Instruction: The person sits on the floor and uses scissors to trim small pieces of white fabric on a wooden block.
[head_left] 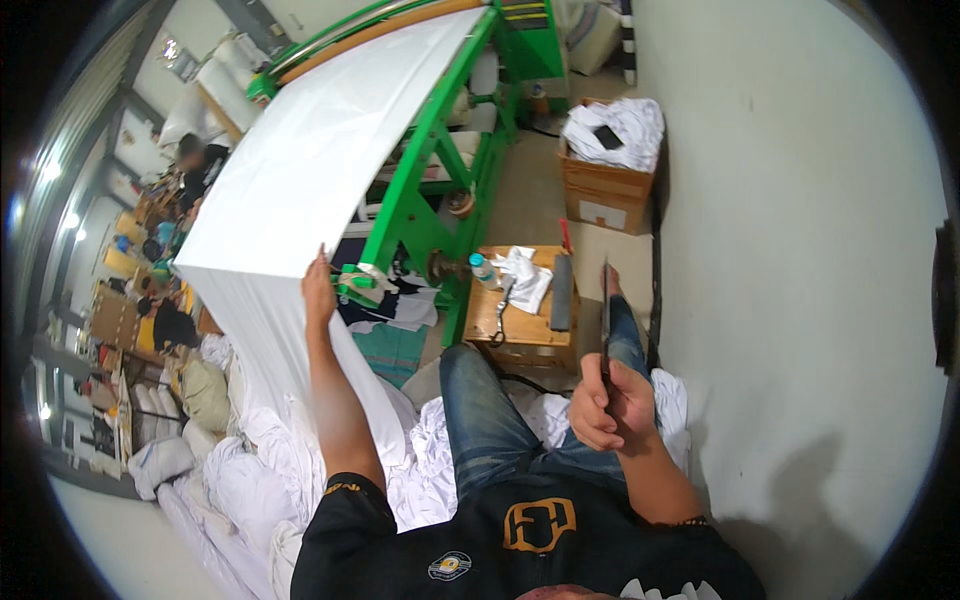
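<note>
A wide white fabric sheet [310, 150] runs over the green machine [415, 195] and hangs down at its near edge. My left hand [318, 290] rests at the right edge of the fabric, where it folds over, next to the machine's corner. Its fingers stretch forward along the cloth; the thumb is hidden. In my right hand [612, 405] is a knife [606, 320], closed in the fingers. Its long, thin, dark blade points away from me, seen almost edge-on, and it touches no cloth.
A wooden stool [540, 335] holds scissors [503, 310], a bottle [482, 270], a white cloth [522, 278] and a dark grey bar [561, 292]. Beyond stands a cardboard box [605, 195] of white fabric. Heaped fabric [255, 490] lies lower left; a wall [800, 250] borders the right. People work far left.
</note>
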